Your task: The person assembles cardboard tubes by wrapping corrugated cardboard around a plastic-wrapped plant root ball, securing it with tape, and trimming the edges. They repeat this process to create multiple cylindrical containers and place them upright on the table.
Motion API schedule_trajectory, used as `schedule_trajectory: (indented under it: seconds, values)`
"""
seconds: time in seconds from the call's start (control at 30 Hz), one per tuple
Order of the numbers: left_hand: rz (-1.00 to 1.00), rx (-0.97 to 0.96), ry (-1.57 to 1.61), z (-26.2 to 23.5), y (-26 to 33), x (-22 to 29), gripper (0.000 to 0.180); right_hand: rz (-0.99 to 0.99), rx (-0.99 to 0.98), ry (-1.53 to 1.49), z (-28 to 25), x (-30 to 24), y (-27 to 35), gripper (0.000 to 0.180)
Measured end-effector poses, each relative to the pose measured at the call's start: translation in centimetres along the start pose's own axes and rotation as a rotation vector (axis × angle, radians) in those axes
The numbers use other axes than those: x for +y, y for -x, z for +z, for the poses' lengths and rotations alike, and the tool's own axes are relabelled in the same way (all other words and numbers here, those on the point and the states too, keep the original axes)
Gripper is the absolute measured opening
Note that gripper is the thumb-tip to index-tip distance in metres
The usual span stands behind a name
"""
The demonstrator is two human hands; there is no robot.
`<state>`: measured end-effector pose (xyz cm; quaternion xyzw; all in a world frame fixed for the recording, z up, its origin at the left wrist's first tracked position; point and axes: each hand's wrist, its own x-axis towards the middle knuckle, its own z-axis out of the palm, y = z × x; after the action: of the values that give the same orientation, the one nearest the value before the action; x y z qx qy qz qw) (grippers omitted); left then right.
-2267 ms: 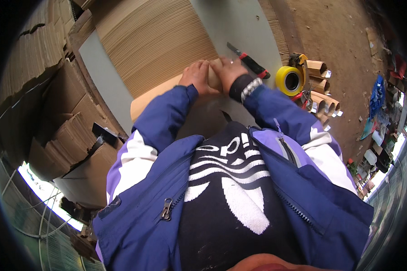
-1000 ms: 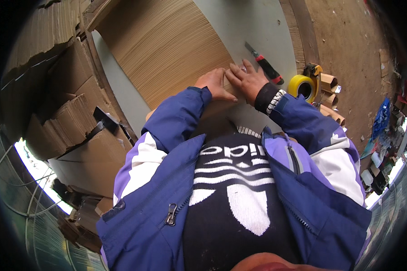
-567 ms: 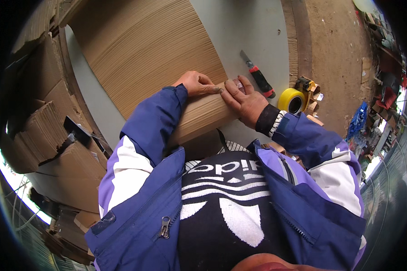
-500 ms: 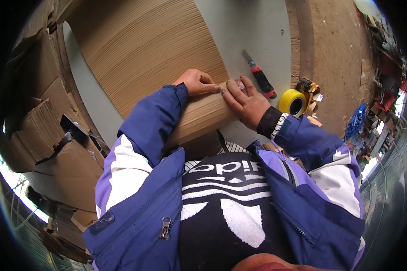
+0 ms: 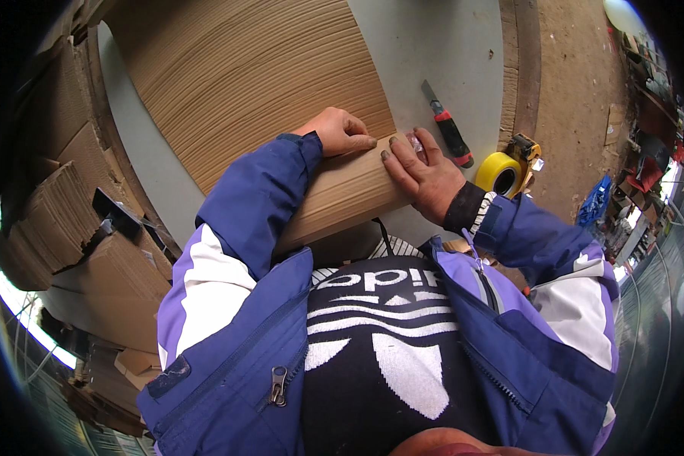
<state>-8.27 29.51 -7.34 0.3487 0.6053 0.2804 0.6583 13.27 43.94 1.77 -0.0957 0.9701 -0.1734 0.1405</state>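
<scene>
A large ribbed brown cardboard sheet [image 5: 258, 68] lies on the grey table, its near part rolled up into a thick cardboard roll [image 5: 349, 194] in front of my body. My left hand [image 5: 337, 132] is closed on the roll's top, fingers curled and thumb pressed along the cardboard. At the roll's right end my right hand [image 5: 429, 176] wraps over it, fingers bent across the edge. Between its fingers shows a bit of shiny pinkish, clear material [image 5: 415, 142]; what it is I cannot make out. The roll's inside is hidden.
A utility knife [image 5: 448, 125], blade out, lies right of the sheet. Beside it stand a yellow tape roll [image 5: 498, 171] and a tape dispenser [image 5: 526, 152] at the table's right edge. Stacked cardboard [image 5: 49, 220] fills the left side. A blue bundle [image 5: 595, 201] lies at far right.
The view has shifted slightly, so the table things appear a little farther right. Both hands stay on the cardboard roll; the right hand's fingers have moved slightly on its end.
</scene>
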Motion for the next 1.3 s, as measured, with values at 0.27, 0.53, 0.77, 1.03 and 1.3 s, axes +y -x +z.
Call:
schedule_trajectory:
  seconds: [0.27,0.53,0.77,1.03,1.3]
  values:
    - [0.024,-0.002,-0.016,0.1,-0.3,-0.3,0.023,-0.009,-0.028,-0.018,-0.1,-0.2,-0.2,0.092]
    - [0.118,0.083,-0.098,0.4,-1.4,-1.4,0.025,0.119,-0.213,-0.042,-2.4,-0.3,-3.1,0.081]
    - [-0.006,0.569,-0.358,4.0,3.9,3.3,0.035,0.166,-0.617,-0.125,-5.7,2.9,-9.9,0.11]
    - [-0.016,0.574,-0.834,3.3,6.7,5.5,0.118,0.303,-0.213,-0.655,-1.2,9.5,-11.0,0.095]
    - [-0.07,0.424,-0.678,1.1,6.3,6.1,0.109,0.735,0.196,-1.572,3.7,3.9,-2.2,0.074]
